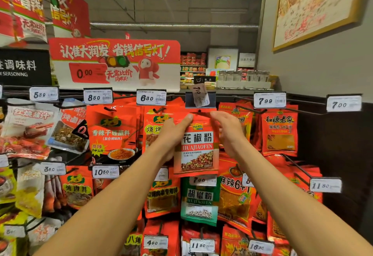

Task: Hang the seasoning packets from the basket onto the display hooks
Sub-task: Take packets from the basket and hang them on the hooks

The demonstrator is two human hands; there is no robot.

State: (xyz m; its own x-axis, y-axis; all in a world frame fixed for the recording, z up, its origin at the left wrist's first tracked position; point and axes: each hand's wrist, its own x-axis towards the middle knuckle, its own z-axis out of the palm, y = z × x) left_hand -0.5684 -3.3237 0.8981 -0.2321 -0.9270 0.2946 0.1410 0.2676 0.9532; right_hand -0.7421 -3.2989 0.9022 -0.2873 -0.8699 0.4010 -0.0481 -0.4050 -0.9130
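Both hands, left hand [173,132] and right hand [228,128], pinch the top corners of the huajiaofen packet [196,150], seemingly light and floppy, so gripping beside its hang-hole suits.

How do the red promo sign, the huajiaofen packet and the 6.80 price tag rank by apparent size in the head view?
1. red promo sign, though it stands farther back
2. huajiaofen packet
3. 6.80 price tag

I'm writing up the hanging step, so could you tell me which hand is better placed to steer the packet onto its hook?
Probably the left hand: it pinches the huajiaofen packet beside its hang hole.
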